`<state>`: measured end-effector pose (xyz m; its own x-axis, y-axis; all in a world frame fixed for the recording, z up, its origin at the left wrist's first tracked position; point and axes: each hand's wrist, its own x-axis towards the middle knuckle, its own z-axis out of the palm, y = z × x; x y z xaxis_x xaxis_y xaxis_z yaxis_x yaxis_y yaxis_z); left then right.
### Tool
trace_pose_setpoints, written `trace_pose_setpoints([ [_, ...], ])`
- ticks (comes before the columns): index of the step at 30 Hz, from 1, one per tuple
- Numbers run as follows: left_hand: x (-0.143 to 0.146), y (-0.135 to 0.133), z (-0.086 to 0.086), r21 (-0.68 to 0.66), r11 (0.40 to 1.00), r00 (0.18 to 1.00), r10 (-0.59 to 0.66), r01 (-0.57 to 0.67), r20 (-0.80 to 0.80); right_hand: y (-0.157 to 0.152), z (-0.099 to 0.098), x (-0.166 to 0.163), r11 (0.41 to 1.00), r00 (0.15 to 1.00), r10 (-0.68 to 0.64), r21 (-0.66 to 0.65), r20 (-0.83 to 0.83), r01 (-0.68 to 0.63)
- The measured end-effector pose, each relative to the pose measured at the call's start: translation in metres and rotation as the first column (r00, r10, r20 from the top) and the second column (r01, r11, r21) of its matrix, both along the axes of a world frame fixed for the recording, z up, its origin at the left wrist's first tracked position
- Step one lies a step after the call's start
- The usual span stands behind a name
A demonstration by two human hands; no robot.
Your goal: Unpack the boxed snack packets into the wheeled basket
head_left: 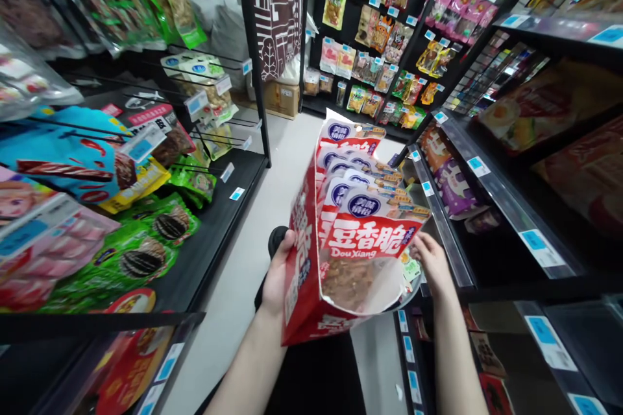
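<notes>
Two black shelves are seen, the left shelf (214,240) and the right shelf (487,246), with the aisle floor (292,142) between them. One stack of snack bags (360,246) is held over the aisle. About six bags are counted, as the rear ones overlap. They stand upright with their fronts toward the camera, and the stack runs away from it. Its left side is gripped by the left hand (280,272). The right hand (433,262) is laid at the lower right edge, and whether it is closed cannot be told.
</notes>
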<state>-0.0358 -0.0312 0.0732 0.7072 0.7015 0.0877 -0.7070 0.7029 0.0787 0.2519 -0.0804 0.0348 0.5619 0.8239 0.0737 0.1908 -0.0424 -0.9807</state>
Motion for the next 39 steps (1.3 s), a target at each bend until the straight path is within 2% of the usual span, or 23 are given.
trace_pose_setpoints([
  [2,0.0,-0.002,-0.001,0.059,0.998,0.999,-0.026,0.024,0.029,-0.02,0.041,-0.021,0.989,0.997,0.071,0.131,0.039,-0.076],
  [4,0.001,-0.005,0.0,0.116,0.992,0.998,-0.057,0.053,0.028,-0.037,0.08,-0.051,0.947,0.979,0.146,0.265,0.142,-0.18],
  [6,0.001,-0.007,0.003,0.145,0.986,0.996,-0.084,0.084,-0.004,-0.047,0.107,-0.081,0.932,0.959,0.15,0.288,0.242,-0.218],
  [8,0.0,-0.01,0.005,0.147,0.983,0.993,-0.105,0.111,-0.048,-0.051,0.12,-0.103,0.951,0.944,0.09,0.254,0.318,-0.176],
  [10,-0.001,-0.012,0.003,0.122,0.985,0.989,-0.112,0.123,-0.092,-0.052,0.119,-0.115,0.971,0.928,-0.034,0.232,0.371,-0.057],
  [13,-0.004,-0.012,-0.003,0.059,0.992,0.983,-0.104,0.114,-0.148,-0.056,0.111,-0.117,0.952,0.866,-0.253,0.269,0.43,0.144],
  [15,-0.004,-0.013,-0.006,0.013,0.994,0.977,-0.101,0.105,-0.188,-0.06,0.109,-0.114,0.941,0.812,-0.316,0.273,0.49,0.201],
  [16,-0.004,-0.013,-0.007,-0.009,0.995,0.973,-0.101,0.101,-0.209,-0.063,0.11,-0.112,0.947,0.802,-0.304,0.258,0.515,0.193],
  [17,-0.004,-0.013,-0.007,-0.03,0.995,0.968,-0.103,0.098,-0.231,-0.065,0.111,-0.11,0.959,0.81,-0.262,0.237,0.525,0.157],
  [19,-0.003,-0.013,-0.006,-0.057,0.993,0.959,-0.112,0.1,-0.261,-0.07,0.112,-0.108,0.984,0.866,-0.088,0.177,0.492,0.0],
  [21,-0.003,-0.014,-0.005,-0.055,0.992,0.957,-0.121,0.11,-0.265,-0.073,0.111,-0.109,0.974,0.898,0.118,0.127,0.423,-0.188],
  [23,-0.003,-0.014,-0.004,-0.025,0.993,0.96,-0.119,0.117,-0.253,-0.074,0.108,-0.111,0.953,0.911,0.216,0.126,0.352,-0.274],
  [25,-0.003,-0.014,-0.003,0.008,0.993,0.964,-0.11,0.115,-0.243,-0.074,0.107,-0.112,0.941,0.966,0.151,0.27,0.209,-0.206],
  [27,-0.002,-0.013,-0.001,0.029,0.993,0.966,-0.103,0.113,-0.236,-0.073,0.11,-0.108,0.875,0.993,0.105,0.479,-0.058,-0.065],
  [29,-0.002,-0.013,0.0,0.049,0.992,0.97,-0.103,0.116,-0.221,-0.07,0.115,-0.096,0.792,0.938,0.188,0.61,-0.293,0.032],
  [30,-0.002,-0.012,0.001,0.057,0.992,0.972,-0.103,0.117,-0.212,-0.069,0.117,-0.088,0.756,0.898,0.262,0.653,-0.353,0.036],
  [33,-0.002,-0.012,0.003,0.056,0.991,0.973,-0.108,0.122,-0.206,-0.071,0.112,-0.059,0.66,0.809,0.442,0.751,-0.388,0.0],
  [34,-0.002,-0.012,0.003,0.05,0.991,0.971,-0.112,0.125,-0.211,-0.074,0.107,-0.05,0.653,0.793,0.468,0.757,-0.389,-0.014],
  [35,-0.003,-0.012,0.003,0.045,0.991,0.97,-0.117,0.13,-0.214,-0.076,0.101,-0.04,0.676,0.791,0.465,0.736,-0.397,-0.028],
  [36,-0.003,-0.012,0.002,0.045,0.99,0.969,-0.123,0.136,-0.213,-0.079,0.094,-0.031,0.731,0.812,0.418,0.681,-0.406,-0.036],
  [39,-0.005,-0.01,-0.002,0.066,0.987,0.975,-0.131,0.144,-0.178,-0.084,0.068,-0.002,0.908,0.908,0.149,0.418,-0.391,0.031],
])
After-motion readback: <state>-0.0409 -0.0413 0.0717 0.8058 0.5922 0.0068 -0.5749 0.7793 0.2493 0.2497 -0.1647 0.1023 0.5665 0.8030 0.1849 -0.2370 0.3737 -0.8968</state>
